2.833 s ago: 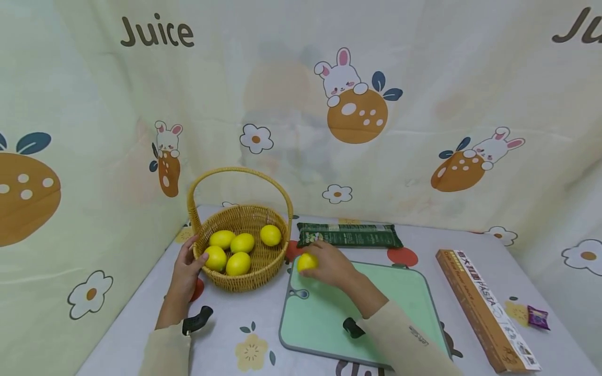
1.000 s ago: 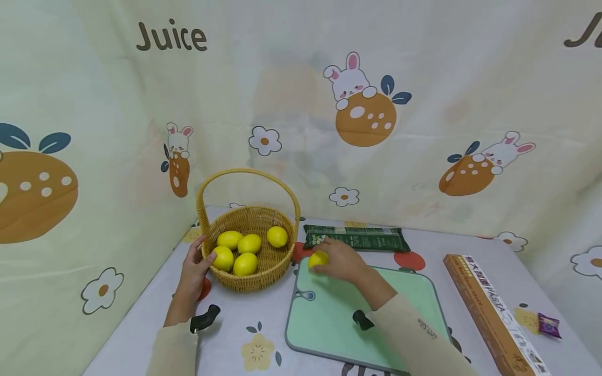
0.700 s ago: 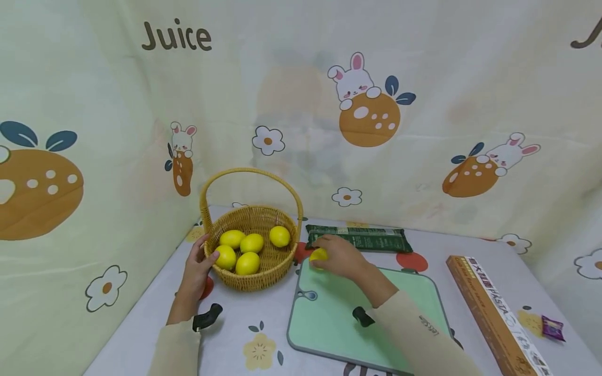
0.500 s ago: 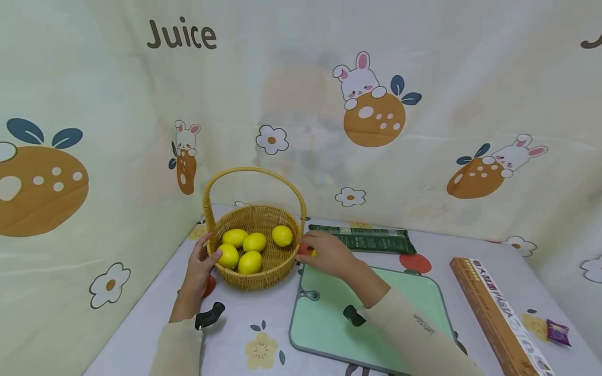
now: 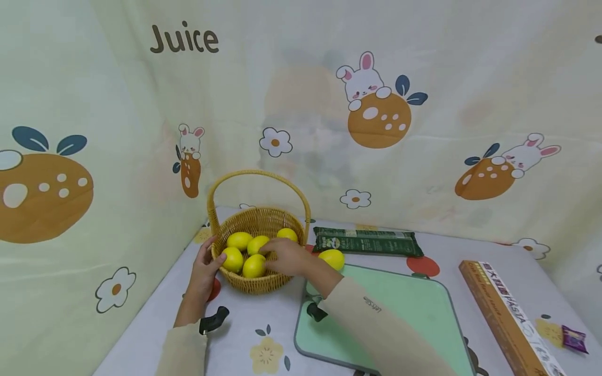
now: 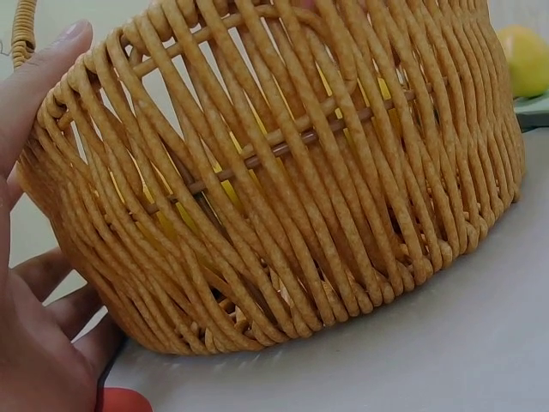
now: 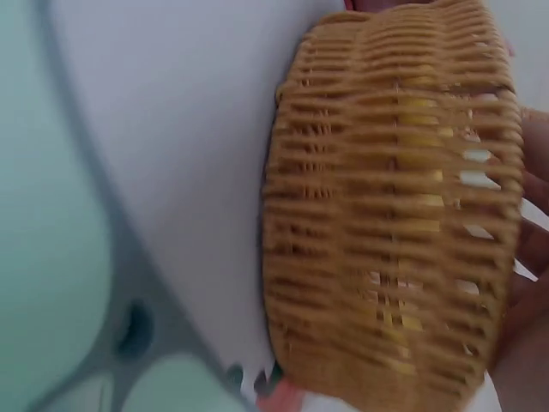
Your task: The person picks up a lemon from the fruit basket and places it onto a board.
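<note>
Several yellow lemons (image 5: 254,266) lie in a wicker basket (image 5: 263,284) with an arched handle. My left hand (image 5: 203,274) grips the basket's left rim, thumb over the edge and fingers along the outer wall; the left wrist view shows this hold on the basket (image 6: 292,172) close up. Over the inside of the basket reaches my right hand (image 5: 289,257), fingers spread toward the middle lemons and nothing visible between them. Whether its fingertips touch a lemon is hard to see. Another lemon (image 5: 332,259) rests by the far left corner of the green cutting board (image 5: 395,308).
Behind the board lies a dark green package (image 5: 367,242). A long brown and white pasta box (image 5: 510,318) is at the right, with a small purple packet (image 5: 574,339) beyond it. A printed cloth (image 5: 301,104) hangs behind and at the sides.
My right hand has let go of a lemon at the board's far left corner and moved left into the basket. The left hand keeps its hold on the rim.
</note>
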A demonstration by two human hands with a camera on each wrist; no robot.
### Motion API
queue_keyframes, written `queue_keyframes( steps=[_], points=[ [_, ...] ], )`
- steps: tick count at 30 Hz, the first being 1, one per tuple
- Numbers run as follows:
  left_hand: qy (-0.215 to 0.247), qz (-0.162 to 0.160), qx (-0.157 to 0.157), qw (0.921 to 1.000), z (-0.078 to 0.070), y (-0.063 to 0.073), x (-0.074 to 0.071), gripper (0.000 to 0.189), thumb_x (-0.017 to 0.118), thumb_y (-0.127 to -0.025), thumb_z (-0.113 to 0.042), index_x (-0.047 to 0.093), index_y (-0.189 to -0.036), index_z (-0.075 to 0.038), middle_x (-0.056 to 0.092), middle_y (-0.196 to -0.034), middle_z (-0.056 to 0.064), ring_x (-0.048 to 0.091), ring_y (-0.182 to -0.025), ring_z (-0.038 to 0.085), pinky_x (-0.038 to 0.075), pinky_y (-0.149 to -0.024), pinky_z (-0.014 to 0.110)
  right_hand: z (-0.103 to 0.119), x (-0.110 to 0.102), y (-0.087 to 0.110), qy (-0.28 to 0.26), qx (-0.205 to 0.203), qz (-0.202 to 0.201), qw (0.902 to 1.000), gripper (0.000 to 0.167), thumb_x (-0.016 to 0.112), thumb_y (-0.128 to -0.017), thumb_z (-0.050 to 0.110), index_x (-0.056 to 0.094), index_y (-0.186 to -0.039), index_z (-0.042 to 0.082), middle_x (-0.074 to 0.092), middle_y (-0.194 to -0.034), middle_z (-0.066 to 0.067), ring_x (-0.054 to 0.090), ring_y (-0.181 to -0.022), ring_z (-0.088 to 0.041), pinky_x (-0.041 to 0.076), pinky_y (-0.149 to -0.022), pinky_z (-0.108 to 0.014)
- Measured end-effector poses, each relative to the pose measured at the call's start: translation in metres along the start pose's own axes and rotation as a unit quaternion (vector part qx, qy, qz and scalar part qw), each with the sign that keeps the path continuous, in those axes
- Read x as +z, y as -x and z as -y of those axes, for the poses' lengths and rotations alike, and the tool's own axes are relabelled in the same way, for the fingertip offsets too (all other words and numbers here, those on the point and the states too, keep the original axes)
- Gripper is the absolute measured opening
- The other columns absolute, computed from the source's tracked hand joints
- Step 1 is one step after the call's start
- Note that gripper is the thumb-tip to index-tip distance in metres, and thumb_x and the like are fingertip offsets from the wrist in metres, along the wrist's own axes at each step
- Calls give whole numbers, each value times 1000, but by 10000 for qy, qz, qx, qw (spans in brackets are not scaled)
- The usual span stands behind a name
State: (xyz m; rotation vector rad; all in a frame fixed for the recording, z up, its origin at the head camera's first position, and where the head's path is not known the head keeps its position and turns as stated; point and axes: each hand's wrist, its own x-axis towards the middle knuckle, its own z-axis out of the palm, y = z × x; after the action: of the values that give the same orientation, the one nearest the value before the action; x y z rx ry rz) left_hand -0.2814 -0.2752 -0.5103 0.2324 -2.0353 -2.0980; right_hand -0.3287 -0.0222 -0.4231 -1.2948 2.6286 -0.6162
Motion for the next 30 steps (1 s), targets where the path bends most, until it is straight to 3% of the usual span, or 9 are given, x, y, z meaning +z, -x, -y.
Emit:
queue_keyframes(
  steps=[6,12,22,27,30],
  points=[
    [89,24,85,9999,1,3,1,64,65,-95,-26,33,-150,-23,27,-155,14,30,-139,28,24,-113,45,5,13,-19,138,124,402,9990,44,72,-88,20,63,-130,16,59,-129,4,50,-121,-14,41,-102,-32],
    [36,22,61,10000,1,0,0,65,65,-95,-28,32,-151,-25,27,-155,14,31,-138,29,24,-113,46,10,17,-31,270,450,672,9964,46,69,-88,12,61,-133,22,59,-127,8,51,-115,-12,39,-103,-33],
    [88,-14,149,9998,2,1,2,64,66,-95,-25,33,-150,-22,30,-154,15,32,-137,29,25,-113,46,13,19,-35,191,758,764,9940,43,72,-89,34,59,-128,21,60,-119,9,53,-106,-10,43,-98,-29],
    [222,89,229,9995,2,1,2,64,65,-95,-24,32,-151,-22,30,-153,15,34,-136,27,27,-112,44,11,18,-34,574,821,648,9929,57,72,-86,40,54,-137,23,56,-130,1,51,-116,-15,44,-98,-35],
    [232,106,124,9996,-3,3,1,66,65,-95,-24,31,-152,-21,28,-155,15,32,-137,27,25,-113,44,6,18,-33,707,868,536,9923,61,72,-84,46,54,-138,25,51,-135,-1,50,-117,-17,45,-97,-38]
  ],
)
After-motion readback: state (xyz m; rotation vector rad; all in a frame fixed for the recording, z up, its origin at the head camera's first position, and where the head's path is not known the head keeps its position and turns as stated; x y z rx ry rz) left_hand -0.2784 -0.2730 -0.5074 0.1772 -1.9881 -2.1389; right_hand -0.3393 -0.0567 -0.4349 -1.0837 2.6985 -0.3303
